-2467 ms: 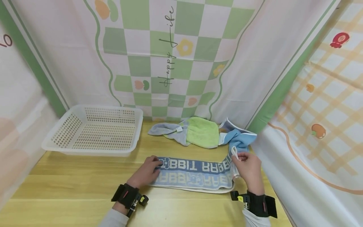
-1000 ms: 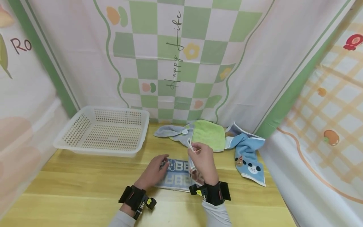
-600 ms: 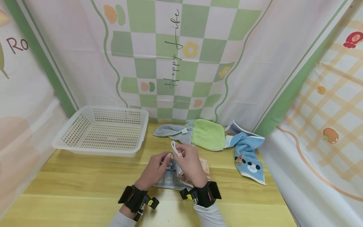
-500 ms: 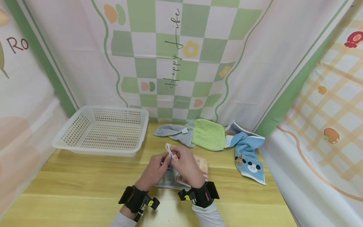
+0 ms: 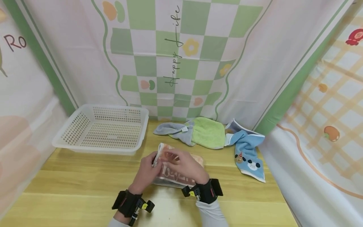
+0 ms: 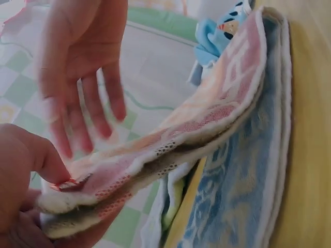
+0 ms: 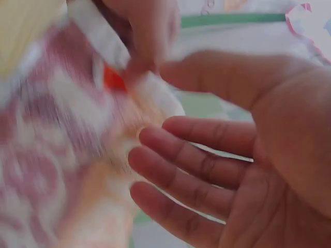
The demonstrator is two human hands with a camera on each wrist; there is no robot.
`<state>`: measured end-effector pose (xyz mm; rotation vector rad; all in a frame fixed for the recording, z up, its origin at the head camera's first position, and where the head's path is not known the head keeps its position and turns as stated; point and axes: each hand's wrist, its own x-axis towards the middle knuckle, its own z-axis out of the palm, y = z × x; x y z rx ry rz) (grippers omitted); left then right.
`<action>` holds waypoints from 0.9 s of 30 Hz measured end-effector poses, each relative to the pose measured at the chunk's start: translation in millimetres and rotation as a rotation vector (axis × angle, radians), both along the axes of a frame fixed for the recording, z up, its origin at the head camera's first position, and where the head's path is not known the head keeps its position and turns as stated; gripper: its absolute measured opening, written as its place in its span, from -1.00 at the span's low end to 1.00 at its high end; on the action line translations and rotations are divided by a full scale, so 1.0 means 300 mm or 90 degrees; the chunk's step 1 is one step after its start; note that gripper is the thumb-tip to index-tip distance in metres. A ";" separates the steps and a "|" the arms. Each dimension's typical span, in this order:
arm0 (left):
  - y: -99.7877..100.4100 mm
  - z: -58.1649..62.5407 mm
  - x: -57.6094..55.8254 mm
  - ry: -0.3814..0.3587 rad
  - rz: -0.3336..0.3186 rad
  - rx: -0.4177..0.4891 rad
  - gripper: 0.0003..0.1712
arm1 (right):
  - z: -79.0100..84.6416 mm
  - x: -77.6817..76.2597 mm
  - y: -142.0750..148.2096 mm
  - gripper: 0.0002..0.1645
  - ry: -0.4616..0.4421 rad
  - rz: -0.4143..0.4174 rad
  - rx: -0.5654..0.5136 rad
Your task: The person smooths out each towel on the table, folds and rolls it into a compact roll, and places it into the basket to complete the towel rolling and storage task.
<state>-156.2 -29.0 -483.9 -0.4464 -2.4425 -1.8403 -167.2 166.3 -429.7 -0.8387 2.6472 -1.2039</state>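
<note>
A folded towel with a pink-and-orange patterned face up lies in front of me; its blue lettered side shows beneath in the left wrist view. My left hand pinches the towel's white-edged left end between thumb and fingers, lifting it off the table. There, a small red label shows in the right wrist view. My right hand hovers over the towel with its fingers stretched out and nothing in them; in the left wrist view the same hand is apart from the cloth.
A white perforated plastic basket stands at the back left. Behind the towel lies a green-and-grey cloth, touching a crumpled blue towel with animal faces at the right. Patterned curtains hang behind the wooden table.
My right hand carried the towel's right end leftward over the blue part, turning the pink face up. My left hand took that end, and the right hand let go.
</note>
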 end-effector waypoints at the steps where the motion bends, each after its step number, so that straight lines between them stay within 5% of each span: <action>1: -0.004 -0.003 0.000 0.004 0.010 -0.015 -0.77 | 0.000 -0.003 0.012 -0.49 0.001 -0.017 0.009; 6: -0.024 -0.041 -0.004 0.020 0.054 -0.151 -0.62 | -0.022 -0.014 0.082 -0.55 -0.025 -0.098 0.081; 11: -0.048 -0.075 0.004 0.015 0.052 -0.295 -0.56 | -0.054 -0.025 0.129 -0.56 -0.077 -0.143 0.143; 15: -0.062 -0.080 0.021 -0.016 0.045 -0.339 -0.40 | -0.086 -0.035 0.141 -0.46 -0.162 -0.162 0.154; 18: -0.058 -0.082 0.031 0.021 0.073 -0.337 -0.30 | -0.120 -0.044 0.138 -0.41 -0.210 -0.172 0.143; 23: -0.006 -0.078 0.052 0.120 0.077 -0.311 -0.33 | -0.167 -0.060 0.111 -0.45 -0.122 -0.170 0.191; 27: 0.050 -0.072 0.071 0.108 0.010 -0.335 -0.49 | -0.180 -0.067 0.072 -0.46 -0.046 -0.187 0.253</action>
